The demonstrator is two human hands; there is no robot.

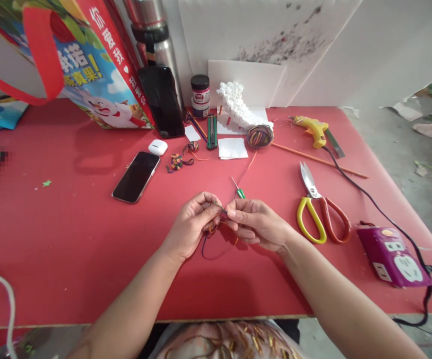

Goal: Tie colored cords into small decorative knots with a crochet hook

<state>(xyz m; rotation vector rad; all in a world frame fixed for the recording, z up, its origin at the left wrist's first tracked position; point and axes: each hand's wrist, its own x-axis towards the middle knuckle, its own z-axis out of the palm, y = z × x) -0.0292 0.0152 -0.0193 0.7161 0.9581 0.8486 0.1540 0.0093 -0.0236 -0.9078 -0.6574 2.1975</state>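
Note:
Close together over the red table, my left hand (pixel 197 219) and my right hand (pixel 255 223) both pinch a small piece of multicoloured yarn (pixel 222 212). Loose purple and orange ends hang from it below the fingers. Much of the piece is hidden by my fingertips. Just beyond my right hand lies a green-handled crochet hook (pixel 239 191), its thin metal shaft pointing away. A strand runs from the hands toward a ball of multicoloured yarn (pixel 259 136) farther back.
Scissors (pixel 315 209) lie on the right, near a purple power socket block (pixel 395 257) and a yellow glue gun (pixel 313 130) with its black cord. A phone (pixel 136 177), an earbud case (pixel 158 147) and a small knitted piece (pixel 177 162) lie left. A utility knife (pixel 212 132) lies at the back.

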